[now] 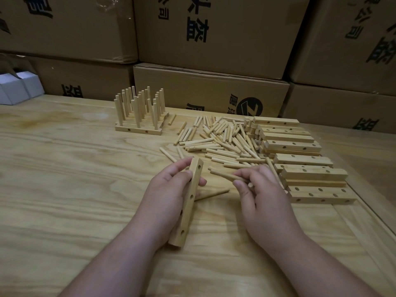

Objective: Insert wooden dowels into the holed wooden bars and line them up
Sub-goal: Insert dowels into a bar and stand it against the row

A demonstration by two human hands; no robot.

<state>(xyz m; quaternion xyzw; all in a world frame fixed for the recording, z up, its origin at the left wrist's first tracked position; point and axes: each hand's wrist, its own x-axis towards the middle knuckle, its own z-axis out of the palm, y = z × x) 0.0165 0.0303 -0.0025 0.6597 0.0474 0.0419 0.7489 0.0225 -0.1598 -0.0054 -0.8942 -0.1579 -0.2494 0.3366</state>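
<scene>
My left hand (pixel 165 194) grips a holed wooden bar (pixel 188 202), held lengthwise away from me with its row of holes facing right. My right hand (pixel 259 194) pinches a couple of wooden dowels (pixel 225 174) whose free ends point left toward the bar. A loose pile of dowels (pixel 220 138) lies on the table beyond my hands. Several empty holed bars (pixel 300 159) are stacked at the right. Finished bars with upright dowels (pixel 141 110) stand lined up at the back left.
One dowel (pixel 212 194) lies on the wooden table (pixel 75 179) between my hands. Stacked cardboard boxes (pixel 214 39) wall off the far edge. Two small white boxes (pixel 19 86) sit at the far left. A raised strip edges the table at the right.
</scene>
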